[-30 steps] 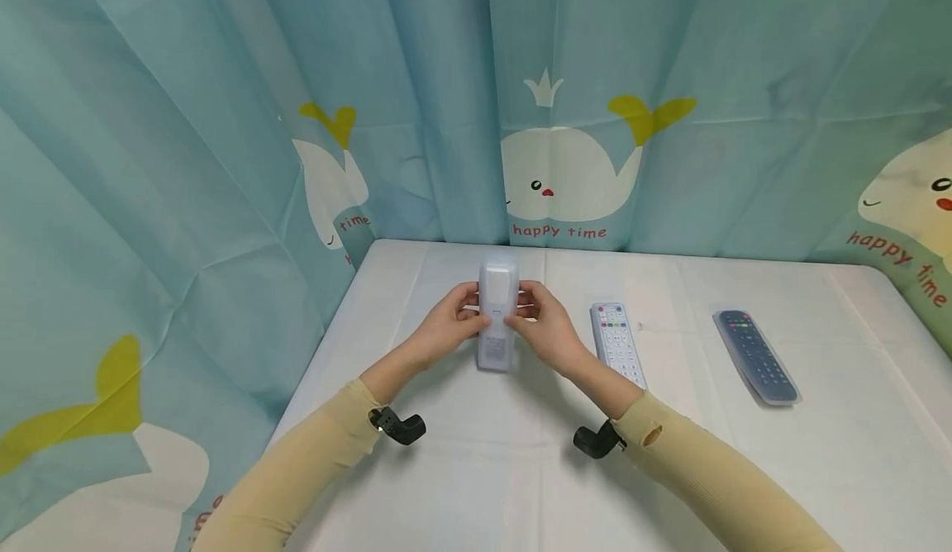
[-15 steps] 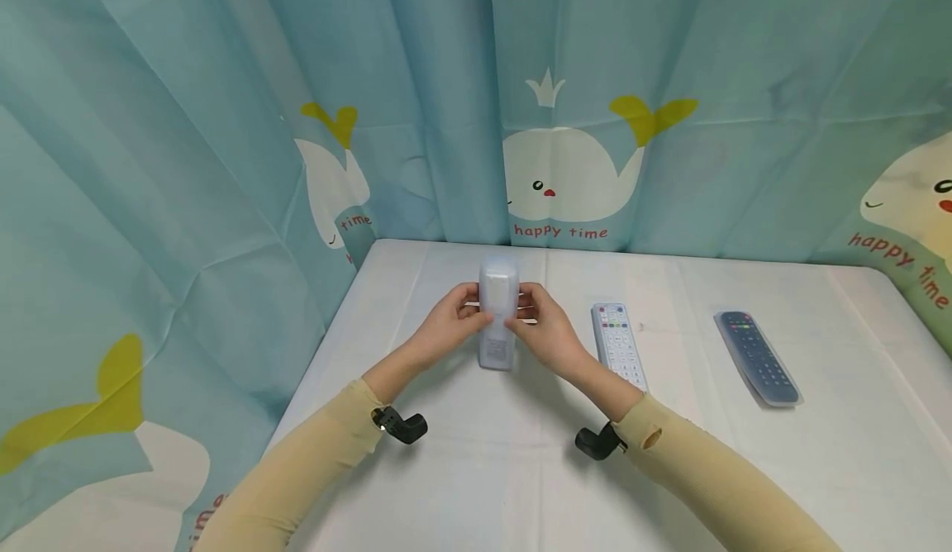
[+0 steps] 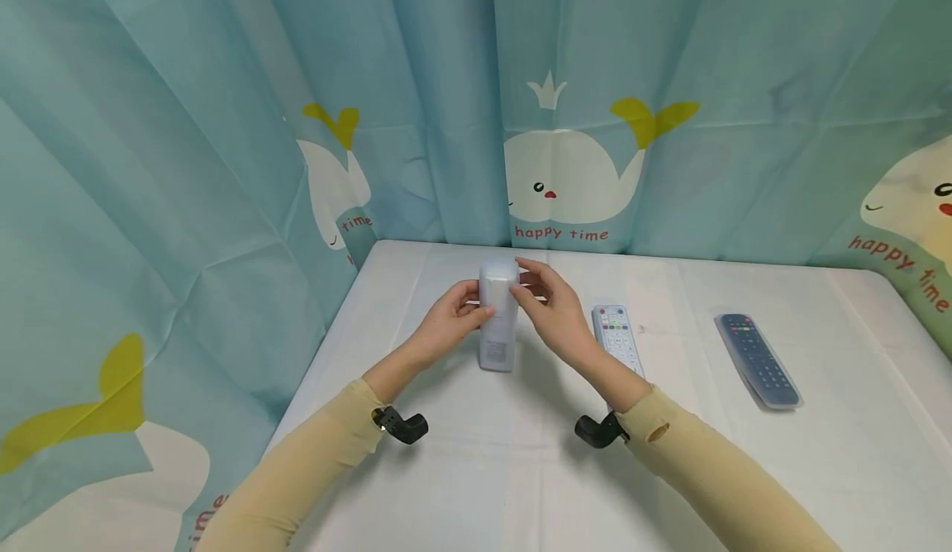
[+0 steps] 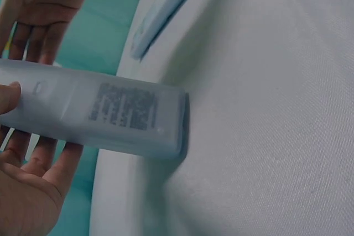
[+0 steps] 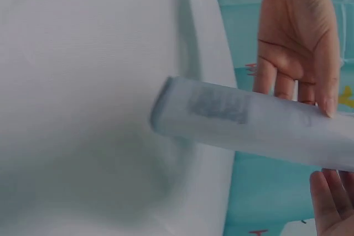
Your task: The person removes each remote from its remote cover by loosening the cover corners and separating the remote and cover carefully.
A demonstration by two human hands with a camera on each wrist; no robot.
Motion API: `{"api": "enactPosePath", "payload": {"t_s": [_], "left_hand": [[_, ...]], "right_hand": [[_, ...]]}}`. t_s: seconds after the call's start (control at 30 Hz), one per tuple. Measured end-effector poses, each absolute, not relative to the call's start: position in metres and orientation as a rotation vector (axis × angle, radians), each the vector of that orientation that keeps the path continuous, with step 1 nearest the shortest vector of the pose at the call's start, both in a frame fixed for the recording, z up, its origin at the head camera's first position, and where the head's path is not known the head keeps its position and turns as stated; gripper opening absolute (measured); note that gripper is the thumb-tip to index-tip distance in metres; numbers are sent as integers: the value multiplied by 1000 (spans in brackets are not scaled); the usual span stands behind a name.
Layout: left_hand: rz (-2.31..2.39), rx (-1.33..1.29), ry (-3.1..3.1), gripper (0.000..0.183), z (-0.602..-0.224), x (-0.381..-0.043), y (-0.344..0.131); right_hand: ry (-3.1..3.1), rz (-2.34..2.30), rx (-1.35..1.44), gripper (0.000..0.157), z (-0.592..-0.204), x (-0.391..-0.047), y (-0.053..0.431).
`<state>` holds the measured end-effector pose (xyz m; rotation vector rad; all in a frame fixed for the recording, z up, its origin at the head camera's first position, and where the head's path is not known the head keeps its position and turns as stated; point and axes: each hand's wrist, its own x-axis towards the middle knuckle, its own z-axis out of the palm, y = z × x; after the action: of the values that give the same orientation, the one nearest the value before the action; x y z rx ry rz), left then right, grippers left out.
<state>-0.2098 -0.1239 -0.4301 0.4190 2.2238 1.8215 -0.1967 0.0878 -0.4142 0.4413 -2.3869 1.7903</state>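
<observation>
A remote control (image 3: 497,325) in a pale translucent sleeve stands on end, its back with a printed label facing me. My left hand (image 3: 448,325) grips its left edge, thumb lying on the back and fingers behind the side. Higher up, my right hand (image 3: 552,308) holds the right edge near the top, its thumb at the rim of the back. In the left wrist view the lower end of the remote control (image 4: 124,109) is close over the tabletop. A white remote control (image 3: 617,337) lies face up beside my right forearm, which covers its near end.
Farther right on the white table (image 3: 461,486) lies a dark remote control (image 3: 759,360), also sleeved and face up. A blue curtain (image 3: 439,122) with whale prints hangs along the back and left sides of the table. Black cameras sit on both wrists.
My right hand has moved up along the remote control's right edge, from its middle toward the top. The left hand and the remote control have stayed nearly where they were.
</observation>
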Motion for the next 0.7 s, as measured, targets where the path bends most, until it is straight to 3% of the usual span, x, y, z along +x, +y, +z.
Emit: {"api": "enactPosePath", "payload": {"t_s": [0.37,0.7], "left_hand": [[1780,454,2246,49,-430,-209,-125],[1721,502,2272,51,-431,-208,-128]], "right_hand": [[-2322,1914,369,31,-403,-203,87],[-2266,2165,258,30,-401,-210,91]]}}
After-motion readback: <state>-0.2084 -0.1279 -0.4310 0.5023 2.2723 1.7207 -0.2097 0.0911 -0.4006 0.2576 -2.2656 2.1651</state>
